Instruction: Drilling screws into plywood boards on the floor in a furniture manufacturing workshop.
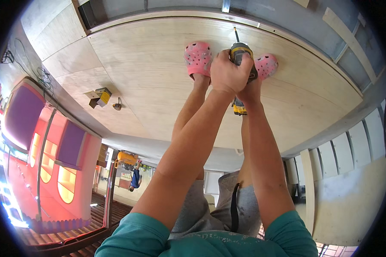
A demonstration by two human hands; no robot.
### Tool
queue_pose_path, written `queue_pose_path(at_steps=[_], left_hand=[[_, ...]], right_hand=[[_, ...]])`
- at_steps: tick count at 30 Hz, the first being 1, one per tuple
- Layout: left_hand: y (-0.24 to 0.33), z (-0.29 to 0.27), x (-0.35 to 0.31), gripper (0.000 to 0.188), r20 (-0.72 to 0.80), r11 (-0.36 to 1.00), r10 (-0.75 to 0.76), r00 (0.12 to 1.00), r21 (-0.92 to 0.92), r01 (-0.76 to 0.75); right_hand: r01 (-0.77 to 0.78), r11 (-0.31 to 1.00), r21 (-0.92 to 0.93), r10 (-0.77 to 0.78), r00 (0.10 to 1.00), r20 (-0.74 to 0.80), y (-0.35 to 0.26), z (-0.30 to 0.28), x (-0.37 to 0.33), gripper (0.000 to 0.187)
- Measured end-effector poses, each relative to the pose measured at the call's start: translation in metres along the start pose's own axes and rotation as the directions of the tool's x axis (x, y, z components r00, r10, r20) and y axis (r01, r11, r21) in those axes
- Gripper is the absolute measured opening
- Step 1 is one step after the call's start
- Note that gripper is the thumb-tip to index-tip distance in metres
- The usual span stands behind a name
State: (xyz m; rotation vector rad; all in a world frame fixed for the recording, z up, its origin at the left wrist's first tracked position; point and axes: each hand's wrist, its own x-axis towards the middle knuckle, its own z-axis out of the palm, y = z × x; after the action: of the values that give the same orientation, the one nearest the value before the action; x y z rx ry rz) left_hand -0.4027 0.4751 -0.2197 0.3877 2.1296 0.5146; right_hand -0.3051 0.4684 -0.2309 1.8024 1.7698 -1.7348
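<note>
Both arms reach forward over a pale plywood sheet (146, 55), one hand on each side of a yellow-and-black cordless drill (241, 50). My left hand (227, 72) is closed over the top and side of its body. Lower down, my right hand (249, 91) wraps the handle, its fingers mostly hidden behind the left hand. A long thin driver bit (236, 35) points away from me, its tip near the sheet's far edge, with a bright light patch beside it. Whether a screw is at the tip I cannot make out.
My feet in pink clogs (198, 55) stand on the plywood either side of the drill. An open yellow-and-black box (101, 97) and a tape measure-like object (117, 104) lie leftward. Grey framing (278, 17) borders the far edge. Another person (136, 177) is far behind.
</note>
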Motion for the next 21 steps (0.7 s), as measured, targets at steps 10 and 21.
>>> queue_pose_path(at_steps=[10,21], left_hand=[[0.0062,-0.0059,0.0036,0.051,0.076,0.999,-0.038,0.996,-0.002,0.039],[0.0031,-0.0009,0.0033,0.050,0.075,0.999,-0.032,0.997,-0.011,0.033]], right_hand=[[-0.003,0.995,-0.098,0.002,1.000,-0.007,0.0006,0.0026,0.0015,0.038],[-0.054,0.997,-0.047,0.054,0.999,-0.003,0.0036,-0.0003,0.0035,0.037]])
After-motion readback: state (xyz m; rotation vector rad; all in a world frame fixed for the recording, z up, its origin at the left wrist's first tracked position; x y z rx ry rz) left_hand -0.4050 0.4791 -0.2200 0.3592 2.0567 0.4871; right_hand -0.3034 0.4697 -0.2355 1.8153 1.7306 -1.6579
